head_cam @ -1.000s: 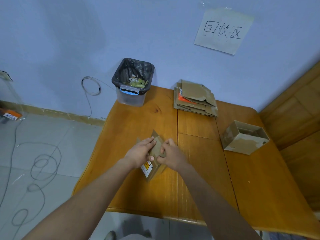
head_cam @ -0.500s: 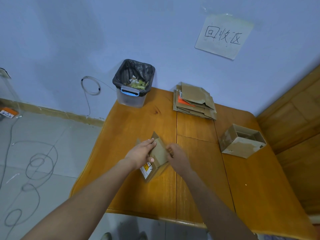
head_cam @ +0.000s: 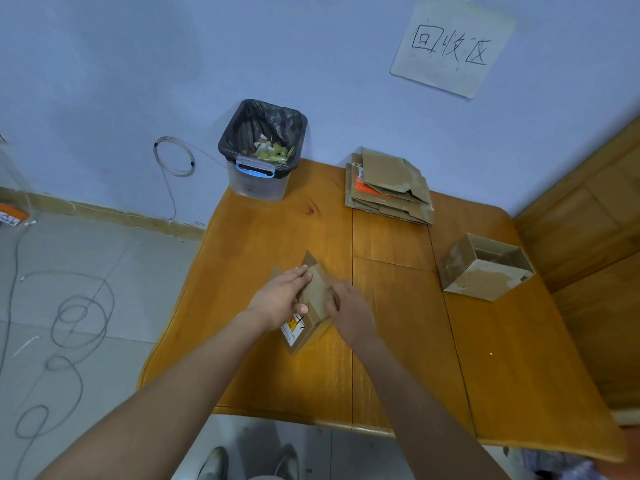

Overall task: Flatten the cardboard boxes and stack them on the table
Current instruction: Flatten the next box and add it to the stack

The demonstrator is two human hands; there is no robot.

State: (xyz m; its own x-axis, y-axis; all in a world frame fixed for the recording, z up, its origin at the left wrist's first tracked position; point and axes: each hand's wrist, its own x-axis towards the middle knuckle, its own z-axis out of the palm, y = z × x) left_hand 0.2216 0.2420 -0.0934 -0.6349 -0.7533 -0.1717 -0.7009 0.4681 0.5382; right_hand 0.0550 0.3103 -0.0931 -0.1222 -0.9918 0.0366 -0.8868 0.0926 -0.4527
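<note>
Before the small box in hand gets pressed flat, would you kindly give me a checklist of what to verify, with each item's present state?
1. Left hand has a grip on the small brown cardboard box with the yellow label: ok.
2. Right hand on the box's other side: ok.
3. Box fully flat: not ok, flaps are raised.
4. Bare wooden table ahead for pressing: ok.
5. Stack of flattened brown cardboard ready at the far edge: ok.
6. Open brown cardboard box on the right flattened: not ok.

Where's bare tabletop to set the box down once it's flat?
Free: between bin and hands; between flattened stack and open box; near right of the table. Crowded: the centre, both hands on the small box.
</note>
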